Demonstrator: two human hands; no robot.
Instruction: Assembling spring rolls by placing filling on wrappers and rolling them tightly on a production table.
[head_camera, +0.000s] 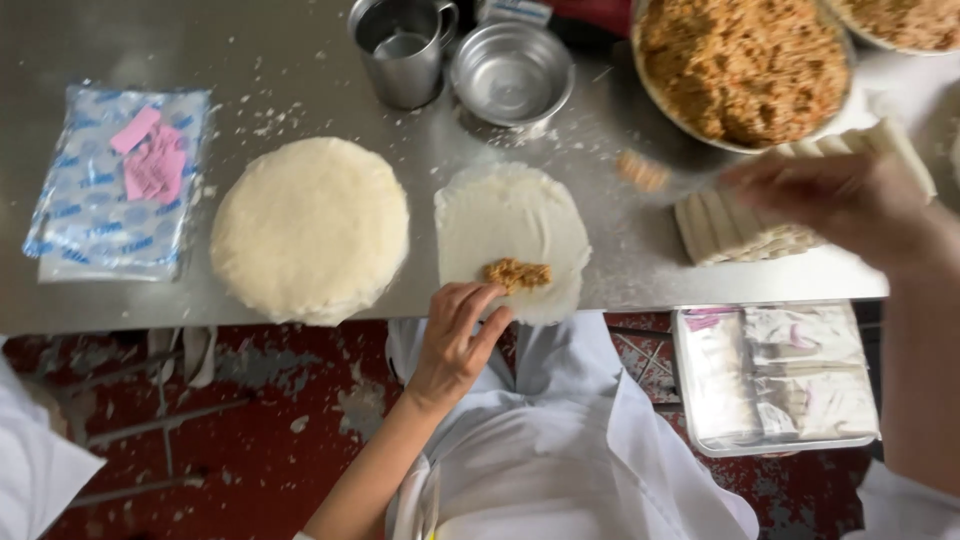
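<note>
While a small mound of filling (517, 273) lies crosswise near the front edge of the wrapper (512, 235), the left hand (458, 340) rests just below it, fingers loosely curled, pinning that edge. Right of the wrapper, the right hand (850, 200) is blurred; its grip is unclear. A wrapper stack (310, 228) sits left.

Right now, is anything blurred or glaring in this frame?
Head view: the right hand and the spoon it holds are smeared by motion; the left hand, wrapper and filling are sharp; soft glare on the steel table.
</note>
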